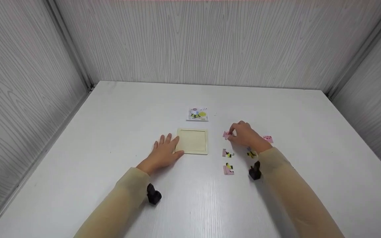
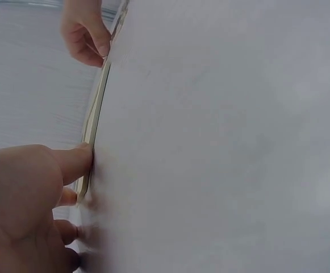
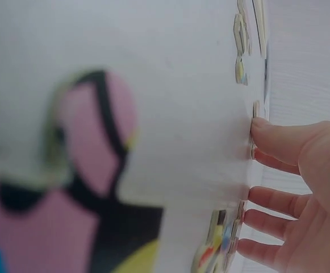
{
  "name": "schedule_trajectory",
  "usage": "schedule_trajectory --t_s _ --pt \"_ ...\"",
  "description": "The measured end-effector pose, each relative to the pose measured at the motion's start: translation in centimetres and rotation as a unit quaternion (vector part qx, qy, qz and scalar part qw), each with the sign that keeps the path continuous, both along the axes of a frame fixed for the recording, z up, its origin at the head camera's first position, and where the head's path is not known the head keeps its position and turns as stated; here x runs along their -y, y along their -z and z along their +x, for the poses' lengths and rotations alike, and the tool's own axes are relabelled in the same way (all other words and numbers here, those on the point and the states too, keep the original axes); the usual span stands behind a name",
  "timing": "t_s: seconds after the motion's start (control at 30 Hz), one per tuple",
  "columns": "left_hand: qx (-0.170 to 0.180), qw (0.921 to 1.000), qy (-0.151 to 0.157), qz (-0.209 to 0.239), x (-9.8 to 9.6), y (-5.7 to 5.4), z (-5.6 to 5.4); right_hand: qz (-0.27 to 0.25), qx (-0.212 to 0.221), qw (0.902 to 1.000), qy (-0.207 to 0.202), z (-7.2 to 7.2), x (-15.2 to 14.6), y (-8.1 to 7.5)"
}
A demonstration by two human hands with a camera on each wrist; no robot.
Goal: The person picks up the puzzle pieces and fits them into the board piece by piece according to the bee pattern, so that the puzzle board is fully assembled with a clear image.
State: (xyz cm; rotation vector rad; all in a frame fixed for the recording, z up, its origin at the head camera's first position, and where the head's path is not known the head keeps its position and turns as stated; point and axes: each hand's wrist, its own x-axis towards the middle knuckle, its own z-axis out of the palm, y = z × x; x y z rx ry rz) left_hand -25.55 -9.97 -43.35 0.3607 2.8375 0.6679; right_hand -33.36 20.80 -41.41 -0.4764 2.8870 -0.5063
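Puzzle pc (image 1: 226,134): pink, thin, irreg. outline; R hand (image 1: 244,135) touching.

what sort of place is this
Probably a small booth set up for tabletop work, though what lies beyond it is out of view. A plain white table has wood-grain panels at its back and sides, with a tray and puzzle pieces laid out on it.

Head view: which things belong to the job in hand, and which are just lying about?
Job: pale tray, touched by left hand; pink piece, pinched by right hand; other puzzle pieces; bee card, probably the reference picture.

Just around: white table; wall panels; black wrist devices.
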Motion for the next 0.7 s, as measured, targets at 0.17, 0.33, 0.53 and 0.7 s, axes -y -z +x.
schedule_trajectory --t_s 0.17,0.33,0.53,0.7 --pt "-0.007 1.0 -0.001 0.0 0.1 -0.1 -0.1 -0.003 0.005 0.9999 0.009 -0.4 0.1 0.0" --pt "-0.001 1.0 -0.003 -0.009 0.2 0.0 0.0 -0.031 0.003 0.9995 -0.006 -0.7 0.4 0.0" --pt "-0.009 0.9999 0.002 -0.006 0.1 0.1 -0.1 -0.061 -0.001 0.9977 -0.028 -0.8 1.2 0.0" --pt "-0.005 1.0 -0.006 -0.003 -0.1 0.1 -0.1 -0.075 0.017 0.9968 -0.021 -0.7 2.7 -0.2"
